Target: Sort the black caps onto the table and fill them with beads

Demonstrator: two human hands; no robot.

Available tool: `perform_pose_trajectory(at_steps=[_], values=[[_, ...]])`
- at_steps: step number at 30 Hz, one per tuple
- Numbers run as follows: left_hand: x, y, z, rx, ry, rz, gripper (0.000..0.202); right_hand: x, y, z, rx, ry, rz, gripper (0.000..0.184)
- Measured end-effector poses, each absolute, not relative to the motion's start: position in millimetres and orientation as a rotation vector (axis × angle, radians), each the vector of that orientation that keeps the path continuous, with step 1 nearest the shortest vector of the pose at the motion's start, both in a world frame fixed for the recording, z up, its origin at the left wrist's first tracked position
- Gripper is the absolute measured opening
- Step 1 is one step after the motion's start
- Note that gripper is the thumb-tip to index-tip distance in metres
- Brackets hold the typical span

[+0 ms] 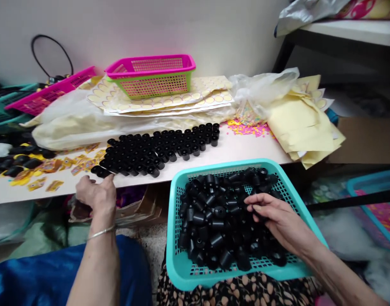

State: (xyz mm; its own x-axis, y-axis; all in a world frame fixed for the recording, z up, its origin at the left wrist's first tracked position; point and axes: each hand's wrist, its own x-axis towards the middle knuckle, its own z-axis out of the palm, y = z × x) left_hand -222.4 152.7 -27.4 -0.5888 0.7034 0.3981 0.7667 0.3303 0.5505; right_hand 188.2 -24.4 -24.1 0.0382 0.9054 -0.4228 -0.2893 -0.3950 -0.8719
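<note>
Dozens of caps [171,155] stand on the table [239,151], at ten-to-eleven o'clock from the basket [195,282] heaped with more. At their eight-o'clock end, the left hand [97,193] hides its grip; at the basket's three o'clock, the right hand [279,216] has bunched fingers, whether clamped on a cap I cannot tell.

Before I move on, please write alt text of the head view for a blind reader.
A person's right hand reaches into a turquoise basket of black pieces, while the left hand is at the front edge of the table, beside a cluster of small black cups. Behind the cluster lie sheets printed with circles.
</note>
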Motion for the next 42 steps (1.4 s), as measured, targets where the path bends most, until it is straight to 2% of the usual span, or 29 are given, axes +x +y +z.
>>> perform_pose_trajectory(at_steps=[2,4,5,7,9,11,14,17,19,21,24,26,28,30,33,35,37,42], values=[[-182,135,-24,-1.446,-2.435,-1.249,0.029,189,-24,-27,-1.346,-0.684,1.515,0.036],[-129,113,-18,-2.010,-2.411,-1.400,0.028,189,-24,-30,-1.351,-0.668,1.499,0.044],[-102,102,-15,-2.422,-2.393,-1.331,0.024,188,-25,-31,-1.345,-0.665,1.500,0.044],[-56,84,-8,-3.190,-2.190,-0.910,0.018,188,-26,-32,-1.301,-0.695,1.488,0.039],[-27,71,-3,-3.570,-1.923,-0.448,0.016,189,-30,-32,-1.241,-0.774,1.428,0.035],[-15,65,-2,-3.677,-1.715,-0.169,0.024,191,-34,-31,-1.219,-0.890,1.322,0.032],[-14,64,-9,-3.689,-1.564,-0.039,0.027,192,-40,-30,-1.264,-1.032,1.266,0.027],[-16,64,-19,-3.672,-1.617,-0.117,0.013,189,-42,-33,-1.264,-0.999,1.392,0.032],[-15,61,-22,-3.663,-1.694,-0.316,0.011,184,-42,-35,-1.230,-0.917,1.484,0.037],[-14,57,-21,-3.674,-1.813,-0.591,0.014,181,-42,-37,-1.194,-0.863,1.535,0.036],[-13,53,-18,-3.680,-2.311,-0.884,0.025,178,-41,-36,-1.159,-0.822,1.542,0.031],[-13,53,-16,-3.599,-2.671,-0.950,0.028,177,-40,-34,-1.148,-0.790,1.530,0.033],[-15,55,-14,-3.539,-2.783,-0.875,0.026,177,-40,-33,-1.144,-0.779,1.502,0.034],[-17,61,-9,-3.731,-2.491,-0.484,0.026,179,-41,-31,-1.166,-0.798,1.463,0.033],[-17,73,2,-4.026,-1.494,0.072,0.031,185,-44,-29,-1.262,-0.967,1.384,0.024],[-13,82,6,-3.941,-1.113,0.081,0.026,192,-47,-29,-1.331,-1.134,1.315,0.026],[-3,91,5,-3.744,-1.039,0.043,0.016,199,-51,-30,-1.401,-1.224,1.251,0.035],[32,102,-17,-3.456,-0.757,0.283,0.021,212,-56,-36,-1.571,-1.106,1.215,0.037]])
